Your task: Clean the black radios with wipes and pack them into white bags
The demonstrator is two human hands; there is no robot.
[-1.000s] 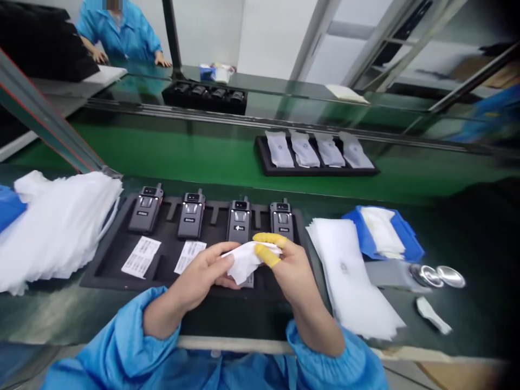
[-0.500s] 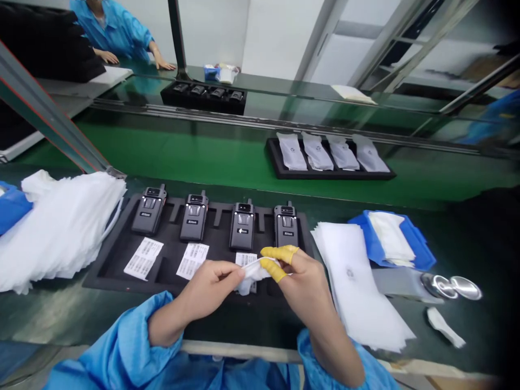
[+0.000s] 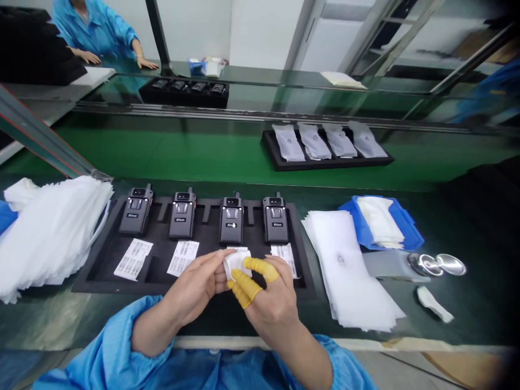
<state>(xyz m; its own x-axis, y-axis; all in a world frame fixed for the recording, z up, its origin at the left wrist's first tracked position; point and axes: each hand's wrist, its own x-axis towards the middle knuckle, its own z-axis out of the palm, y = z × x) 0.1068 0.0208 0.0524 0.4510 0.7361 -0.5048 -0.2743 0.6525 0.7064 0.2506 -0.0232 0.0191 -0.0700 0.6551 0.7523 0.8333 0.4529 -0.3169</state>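
Over the front edge of the tray, my left hand (image 3: 193, 292) is closed on a small folded white cloth (image 3: 236, 262). My right hand (image 3: 271, 292), with yellow finger cots on its thumb and fingers, pinches the cloth's near right side. Just beyond them lies a black foam tray (image 3: 97, 271) holding a row of black handheld radios marked "Riton" (image 3: 231, 225). White barcode label sheets (image 3: 182, 259) lie in front of the radios, one partly hidden behind the cloth and my fingers.
White sleeves are stacked left (image 3: 52, 233) and right (image 3: 345, 265). Blue bins, one with folded cloths (image 3: 377, 222), a bottle with an open metal lid (image 3: 424, 264) and a crumpled cloth (image 3: 434, 304) lie around. Behind, a black tray (image 3: 325, 162) holds bagged items. A co-worker (image 3: 97, 32) stands far left.
The cloth, stretched between my hands before, is now folded more compactly. My right hand has moved left and in, closer to my left hand. The view has shifted slightly.
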